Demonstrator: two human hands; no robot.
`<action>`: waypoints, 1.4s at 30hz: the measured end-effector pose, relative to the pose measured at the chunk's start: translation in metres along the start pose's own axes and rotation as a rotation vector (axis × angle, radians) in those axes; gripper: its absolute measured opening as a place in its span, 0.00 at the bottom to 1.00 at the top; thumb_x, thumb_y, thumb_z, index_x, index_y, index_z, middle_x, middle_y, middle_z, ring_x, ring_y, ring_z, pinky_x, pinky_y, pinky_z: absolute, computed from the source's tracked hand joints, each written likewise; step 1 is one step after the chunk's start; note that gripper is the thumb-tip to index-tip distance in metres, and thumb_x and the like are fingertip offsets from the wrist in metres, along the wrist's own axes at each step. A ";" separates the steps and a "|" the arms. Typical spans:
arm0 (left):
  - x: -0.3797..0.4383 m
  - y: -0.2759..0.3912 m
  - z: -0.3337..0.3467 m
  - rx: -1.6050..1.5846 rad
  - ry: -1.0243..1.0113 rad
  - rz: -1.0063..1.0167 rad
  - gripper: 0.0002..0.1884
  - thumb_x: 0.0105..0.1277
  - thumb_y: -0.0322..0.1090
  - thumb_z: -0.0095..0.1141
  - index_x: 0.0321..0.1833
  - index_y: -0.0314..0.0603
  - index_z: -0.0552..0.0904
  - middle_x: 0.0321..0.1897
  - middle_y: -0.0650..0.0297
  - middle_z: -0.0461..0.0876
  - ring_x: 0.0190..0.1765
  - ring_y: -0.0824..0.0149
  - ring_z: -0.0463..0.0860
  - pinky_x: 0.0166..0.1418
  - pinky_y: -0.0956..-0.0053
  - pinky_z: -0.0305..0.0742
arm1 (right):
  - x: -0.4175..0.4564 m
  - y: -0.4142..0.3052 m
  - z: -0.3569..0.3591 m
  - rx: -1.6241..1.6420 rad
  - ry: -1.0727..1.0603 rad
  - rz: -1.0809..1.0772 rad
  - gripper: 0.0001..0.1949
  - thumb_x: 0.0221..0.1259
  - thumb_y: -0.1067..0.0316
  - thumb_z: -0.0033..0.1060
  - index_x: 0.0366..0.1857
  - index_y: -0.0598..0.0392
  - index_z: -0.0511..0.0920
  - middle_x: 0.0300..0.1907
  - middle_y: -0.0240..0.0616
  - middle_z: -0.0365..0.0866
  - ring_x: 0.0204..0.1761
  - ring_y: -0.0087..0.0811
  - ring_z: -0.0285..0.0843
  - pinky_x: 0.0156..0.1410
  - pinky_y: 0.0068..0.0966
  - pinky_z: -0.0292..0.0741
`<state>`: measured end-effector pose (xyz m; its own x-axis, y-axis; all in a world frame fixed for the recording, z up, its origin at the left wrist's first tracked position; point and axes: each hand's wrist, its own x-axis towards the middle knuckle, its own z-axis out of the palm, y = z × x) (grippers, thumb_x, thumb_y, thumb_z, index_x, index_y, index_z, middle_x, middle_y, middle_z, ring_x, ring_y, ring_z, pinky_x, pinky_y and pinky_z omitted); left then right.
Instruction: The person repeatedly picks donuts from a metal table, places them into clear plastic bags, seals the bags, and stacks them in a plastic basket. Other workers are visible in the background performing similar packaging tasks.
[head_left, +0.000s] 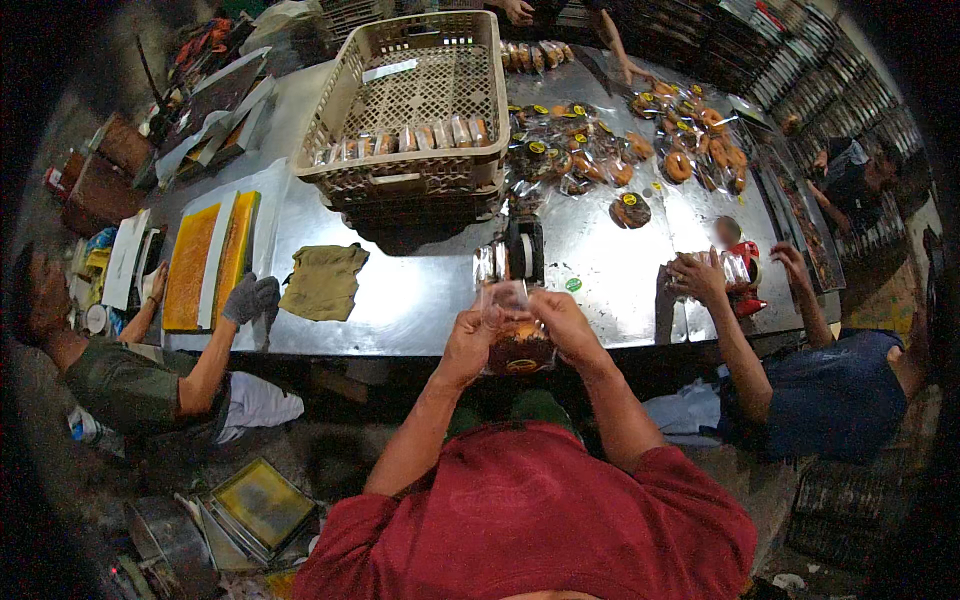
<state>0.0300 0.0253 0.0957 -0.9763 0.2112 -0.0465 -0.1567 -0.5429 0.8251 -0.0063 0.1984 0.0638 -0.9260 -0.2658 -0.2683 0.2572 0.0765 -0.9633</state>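
Observation:
Between my two hands, at the table's front edge, is a transparent plastic bag (504, 300) with a dark-topped doughnut (517, 351) in it. My left hand (469, 341) pinches the left side of the bag's upper end. On the right side, my right hand (566, 322) grips the same end with thumb and fingers. The bag hangs with the doughnut lowest and a yellow label on it. Just beyond my hands stands a dark device (527, 251), probably a tape dispenser or bag sealer. Wrapped pastries (489, 261) sit left of it, partly hidden.
A plastic crate (405, 178) holding wrapped pastries stands ahead. Bagged doughnuts (585, 154) are heaped at its right. A folded cloth (324, 281) lies left, near a co-worker's gloved hand (251, 298) and sheet cake (199, 259). Another co-worker's hand (697, 277) works at right beside a red device (750, 289).

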 end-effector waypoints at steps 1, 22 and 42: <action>0.000 -0.004 -0.010 0.053 -0.016 0.012 0.19 0.76 0.46 0.51 0.47 0.35 0.84 0.43 0.61 0.86 0.45 0.70 0.83 0.54 0.74 0.77 | 0.000 0.002 0.003 -0.048 0.032 -0.056 0.12 0.69 0.61 0.58 0.35 0.60 0.82 0.29 0.32 0.80 0.33 0.22 0.73 0.41 0.25 0.72; 0.047 -0.037 -0.015 0.715 0.104 0.127 0.12 0.72 0.35 0.57 0.46 0.29 0.83 0.35 0.63 0.83 0.40 0.73 0.78 0.48 0.76 0.73 | 0.001 0.022 0.002 0.226 0.312 -0.173 0.06 0.61 0.69 0.65 0.33 0.61 0.83 0.34 0.33 0.81 0.39 0.25 0.78 0.48 0.25 0.74; 0.071 -0.060 -0.010 0.528 0.235 -0.024 0.17 0.60 0.21 0.64 0.51 0.34 0.75 0.35 0.59 0.85 0.41 0.68 0.84 0.47 0.75 0.79 | 0.028 0.009 -0.043 -0.151 0.149 -0.123 0.07 0.60 0.70 0.66 0.38 0.61 0.81 0.42 0.39 0.79 0.46 0.30 0.79 0.49 0.26 0.76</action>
<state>-0.0315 0.0648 0.0374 -0.9898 -0.0009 -0.1425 -0.1422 -0.0486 0.9886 -0.0416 0.2331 0.0475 -0.9812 -0.1382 -0.1347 0.1059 0.1978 -0.9745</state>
